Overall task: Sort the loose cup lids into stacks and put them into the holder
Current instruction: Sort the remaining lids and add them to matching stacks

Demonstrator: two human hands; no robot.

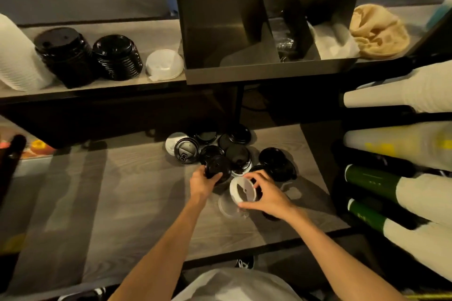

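A short stack of black lids is gripped by the left hand, and a white lid is pinched on edge by the right hand. Loose lids are scattered at twelve o'clock on the desk.

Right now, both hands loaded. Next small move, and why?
Probably set the white lid in the right hand onto the clear lid lying just below it, starting a light stack. The left hand already grips black lids, and the loose pile is mostly black.
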